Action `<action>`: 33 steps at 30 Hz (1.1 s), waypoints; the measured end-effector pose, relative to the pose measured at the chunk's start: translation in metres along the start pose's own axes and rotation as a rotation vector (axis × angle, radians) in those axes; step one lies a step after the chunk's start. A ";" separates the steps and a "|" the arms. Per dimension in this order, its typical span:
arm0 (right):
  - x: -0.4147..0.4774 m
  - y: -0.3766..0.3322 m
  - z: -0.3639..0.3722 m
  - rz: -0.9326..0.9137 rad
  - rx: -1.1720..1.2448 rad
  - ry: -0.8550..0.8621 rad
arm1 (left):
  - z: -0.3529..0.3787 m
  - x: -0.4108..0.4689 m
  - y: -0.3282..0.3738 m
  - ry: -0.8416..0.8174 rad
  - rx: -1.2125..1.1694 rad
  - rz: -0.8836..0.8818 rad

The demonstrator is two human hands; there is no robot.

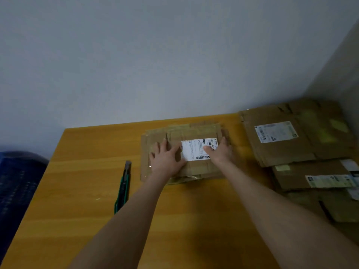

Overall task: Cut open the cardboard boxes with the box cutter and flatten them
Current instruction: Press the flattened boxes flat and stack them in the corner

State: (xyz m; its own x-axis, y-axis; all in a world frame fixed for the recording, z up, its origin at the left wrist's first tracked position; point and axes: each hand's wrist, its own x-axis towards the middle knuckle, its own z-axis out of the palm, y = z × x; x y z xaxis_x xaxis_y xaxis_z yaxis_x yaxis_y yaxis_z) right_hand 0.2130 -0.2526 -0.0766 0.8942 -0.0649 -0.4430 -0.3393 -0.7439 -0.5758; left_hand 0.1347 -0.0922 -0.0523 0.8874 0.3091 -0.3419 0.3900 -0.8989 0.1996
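A flattened brown cardboard box [196, 131] with a white shipping label [196, 150] lies on the wooden table [77, 191] near its far edge. My left hand [166, 159] presses flat on the box's left part, fingers spread and straight. My right hand [221, 152] presses flat on the label's right side. The box cutter [124, 185], green and black, lies on the table to the left of the box, apart from both hands.
A pile of flattened cardboard boxes [291, 140] with labels fills the table's right side up to the corner of the walls. A dark blue crate [17, 183] stands beside the table at the left. The grey wall rises right behind the table.
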 end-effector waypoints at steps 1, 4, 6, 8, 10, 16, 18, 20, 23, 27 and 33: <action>0.003 -0.001 0.002 0.003 -0.023 0.002 | 0.003 0.005 0.000 -0.028 0.005 -0.003; 0.010 -0.004 0.008 0.004 -0.069 0.001 | 0.006 0.017 -0.002 -0.065 0.005 -0.019; 0.013 -0.004 0.013 0.020 -0.084 -0.003 | 0.008 0.024 -0.003 -0.075 0.004 -0.023; 0.013 -0.004 0.014 0.031 -0.093 -0.002 | 0.010 0.028 -0.003 -0.074 0.013 -0.028; 0.015 -0.006 0.014 0.032 -0.078 -0.011 | 0.010 0.029 -0.003 -0.064 0.014 -0.034; 0.003 -0.002 -0.001 -0.019 -0.064 -0.024 | 0.003 0.022 0.008 -0.008 0.020 -0.062; -0.008 0.003 -0.010 -0.049 -0.070 -0.013 | -0.001 0.015 0.012 0.024 0.023 -0.060; -0.018 0.007 -0.020 -0.088 -0.097 -0.001 | -0.006 0.009 0.018 0.046 0.006 -0.059; -0.031 0.008 -0.038 -0.132 -0.128 0.004 | -0.017 0.001 0.030 0.063 -0.022 -0.036; -0.042 0.012 -0.067 -0.151 -0.110 0.028 | -0.027 -0.008 0.058 0.115 -0.002 0.014; -0.034 0.072 -0.134 -0.071 -0.165 0.110 | -0.014 -0.026 0.162 0.175 -0.189 0.331</action>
State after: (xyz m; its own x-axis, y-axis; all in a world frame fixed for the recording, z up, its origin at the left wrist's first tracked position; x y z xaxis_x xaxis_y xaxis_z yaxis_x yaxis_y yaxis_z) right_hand 0.1969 -0.3931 -0.0107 0.9438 -0.0738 -0.3221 -0.2297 -0.8473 -0.4789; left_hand 0.1782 -0.2419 0.0023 0.9944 0.0761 -0.0736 0.1010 -0.8907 0.4432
